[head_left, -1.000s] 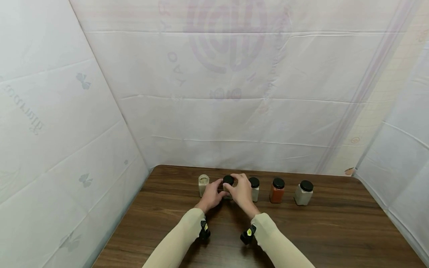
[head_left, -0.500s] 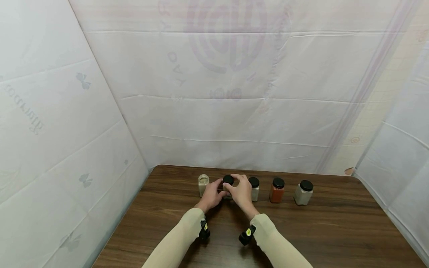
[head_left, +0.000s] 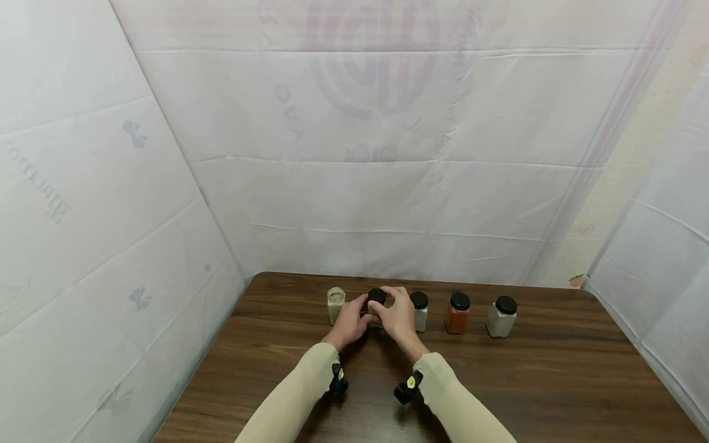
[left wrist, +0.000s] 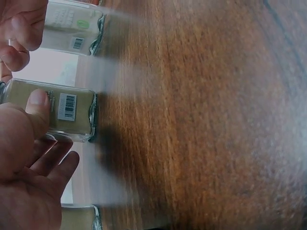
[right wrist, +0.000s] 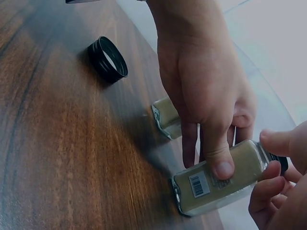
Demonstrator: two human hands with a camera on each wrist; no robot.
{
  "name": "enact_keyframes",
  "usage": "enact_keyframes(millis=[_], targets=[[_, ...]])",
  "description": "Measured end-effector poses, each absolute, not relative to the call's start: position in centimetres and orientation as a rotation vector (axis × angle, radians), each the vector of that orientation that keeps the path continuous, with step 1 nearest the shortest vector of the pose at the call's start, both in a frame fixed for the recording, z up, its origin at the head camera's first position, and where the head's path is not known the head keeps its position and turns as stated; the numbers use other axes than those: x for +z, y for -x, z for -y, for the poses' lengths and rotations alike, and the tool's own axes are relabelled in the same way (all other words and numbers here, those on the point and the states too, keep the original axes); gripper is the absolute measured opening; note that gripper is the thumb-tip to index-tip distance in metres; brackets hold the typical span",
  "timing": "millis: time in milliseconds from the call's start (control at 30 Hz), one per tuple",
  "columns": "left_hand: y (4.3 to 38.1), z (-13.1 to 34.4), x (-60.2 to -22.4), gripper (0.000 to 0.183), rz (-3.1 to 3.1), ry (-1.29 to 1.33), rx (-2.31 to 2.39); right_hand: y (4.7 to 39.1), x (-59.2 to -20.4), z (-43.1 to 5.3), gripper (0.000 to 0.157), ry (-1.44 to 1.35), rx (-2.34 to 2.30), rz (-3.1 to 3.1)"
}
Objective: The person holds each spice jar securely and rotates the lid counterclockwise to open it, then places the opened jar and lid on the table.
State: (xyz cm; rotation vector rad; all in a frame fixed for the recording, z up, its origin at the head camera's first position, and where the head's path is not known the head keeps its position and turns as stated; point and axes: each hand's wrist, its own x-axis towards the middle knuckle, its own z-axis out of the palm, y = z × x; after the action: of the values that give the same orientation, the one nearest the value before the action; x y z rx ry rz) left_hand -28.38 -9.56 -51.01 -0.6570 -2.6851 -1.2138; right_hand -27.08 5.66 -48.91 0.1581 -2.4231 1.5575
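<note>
In the left wrist view, a square glass jar (left wrist: 79, 103) of tan powder stands upright on the table, with a barcode on its side. My left hand (head_left: 349, 323) holds its body, thumb on the near face and fingers behind. From the right side, my right hand (head_left: 400, 317) grips the black screw lid (head_left: 377, 296) between thumb and fingers. Just left stands a similar jar without a lid (head_left: 335, 306). A loose black lid (right wrist: 99, 62) lies on the table in the right wrist view. My hands partly cover the held jar in the head view.
Along the back of the brown table (head_left: 554, 369), to the right of my hands, stand a pale jar (head_left: 421, 320), a red-orange jar (head_left: 456, 321) and another pale jar (head_left: 501, 324), all black-lidded. White cloth walls (head_left: 354, 203) surround the table's back and sides.
Both hands stay in place on the jar and its lid. My right wrist has shifted very slightly to the left. The jars have not moved on the table.
</note>
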Motion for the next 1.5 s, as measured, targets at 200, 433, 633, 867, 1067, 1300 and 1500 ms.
enact_keyframes(millis=[200,433,633,867,1067,1300,1500], targets=[[28.4,9.7,-50.8,0.033,2.672,0.691,-1.145,27.2,-48.5,-6.1,0.043,-0.256,1.565,2.498],[28.5,9.8,-51.0,0.037,2.696,0.674,-1.168,27.2,-48.5,-6.3,0.043,-0.290,1.540,2.541],[28.6,9.8,-51.3,0.039,2.709,0.654,-1.185,27.1,-49.0,-6.2,0.053,-0.274,1.480,2.524],[28.7,9.7,-51.3,0.034,2.688,0.660,-1.151,27.1,-49.9,-5.8,0.057,-0.183,1.446,2.441],[28.6,9.6,-51.3,0.034,2.691,0.657,-1.157,26.7,-49.7,-5.3,0.049,-0.105,1.496,2.401],[28.7,9.6,-51.3,0.037,2.711,0.646,-1.163,26.6,-49.7,-5.6,0.046,-0.152,1.551,2.391],[28.8,9.6,-51.3,0.036,2.713,0.629,-1.181,27.0,-50.1,-5.9,0.045,-0.238,1.566,2.446]])
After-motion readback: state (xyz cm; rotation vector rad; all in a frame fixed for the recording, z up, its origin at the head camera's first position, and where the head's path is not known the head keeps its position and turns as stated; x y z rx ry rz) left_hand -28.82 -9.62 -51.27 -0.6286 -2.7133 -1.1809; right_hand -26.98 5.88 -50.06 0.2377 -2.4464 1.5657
